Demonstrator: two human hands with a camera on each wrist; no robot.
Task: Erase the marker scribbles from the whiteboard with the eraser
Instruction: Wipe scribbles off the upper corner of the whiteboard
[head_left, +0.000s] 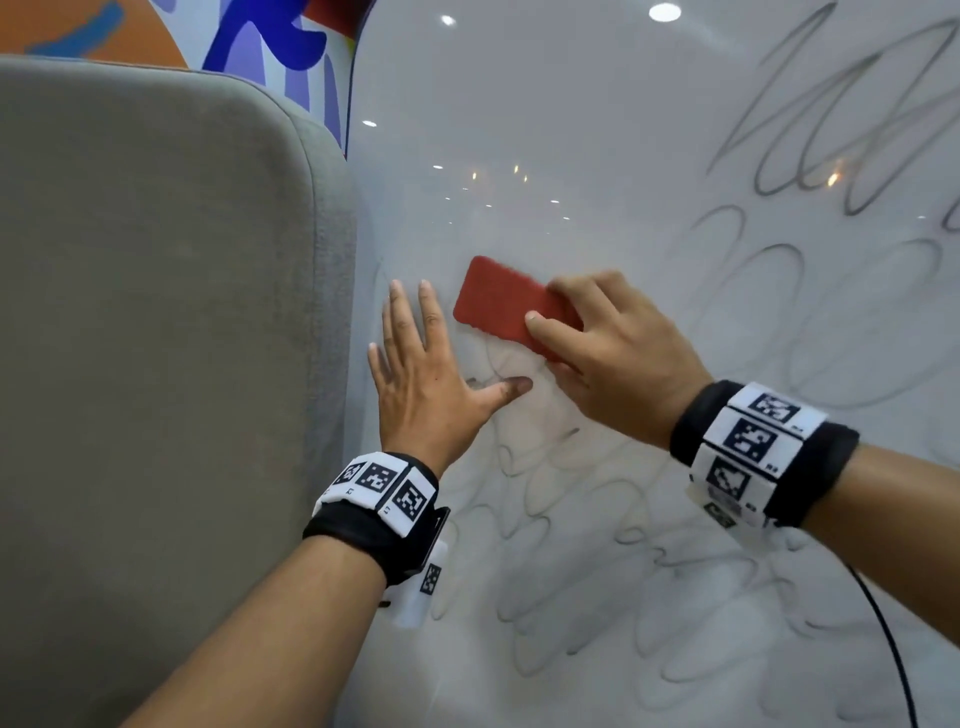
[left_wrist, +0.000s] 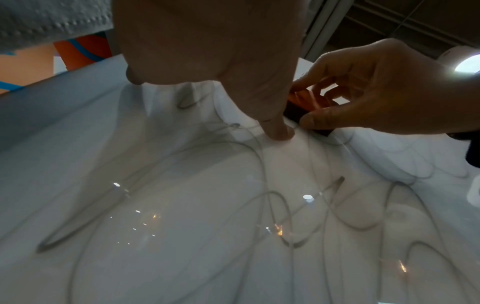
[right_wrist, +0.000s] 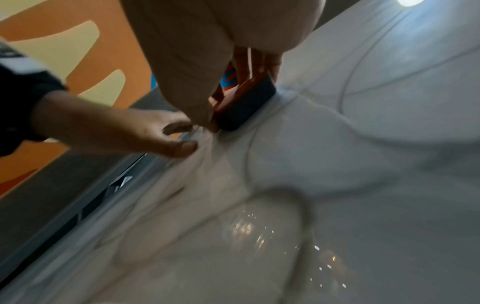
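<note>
A red-backed eraser with a dark felt pad lies flat against the glossy whiteboard. My right hand grips its right end, thumb on the near edge and fingers over the far edge. My left hand lies flat on the board just left of the eraser, fingers spread, thumb pointing toward it. Grey marker scribbles loop across the upper right, and fainter scribbles cover the board below both hands. The patch around the eraser looks wiped.
A grey padded panel stands along the board's left edge. Behind it is a wall with orange, blue and purple shapes. A black cable hangs from my right wrist over the lower right of the board.
</note>
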